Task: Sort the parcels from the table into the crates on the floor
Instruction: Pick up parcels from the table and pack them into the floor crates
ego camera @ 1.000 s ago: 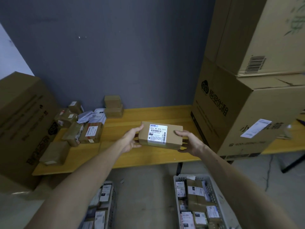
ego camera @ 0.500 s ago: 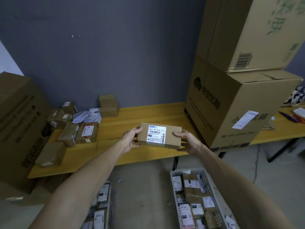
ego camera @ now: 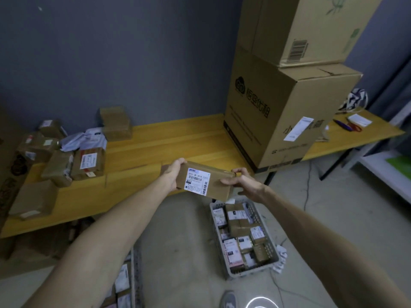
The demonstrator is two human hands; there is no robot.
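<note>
A brown cardboard parcel [ego camera: 216,185] with a white barcode label is held in the air over the front edge of the yellow table [ego camera: 178,143]. My left hand [ego camera: 174,174] grips its left end and my right hand [ego camera: 241,181] grips its right end. Directly below stands a grey crate [ego camera: 252,273] on the floor, filled with several labelled parcels. A second crate [ego camera: 133,272] shows at the bottom left, partly hidden by my left forearm. Several more brown parcels [ego camera: 89,162] lie on the table's left part.
Two big stacked cardboard boxes [ego camera: 287,112] stand on the table at the right. Another large carton [ego camera: 9,174] fills the left edge. Scissors and a pen [ego camera: 347,126] lie at the table's far right. A white shelf [ego camera: 387,167] stands at the right. My shoe [ego camera: 228,300] is at the bottom.
The parcel has come toward me and tilted, its right end now lower, over the right crate. My view has dropped and turned right.
</note>
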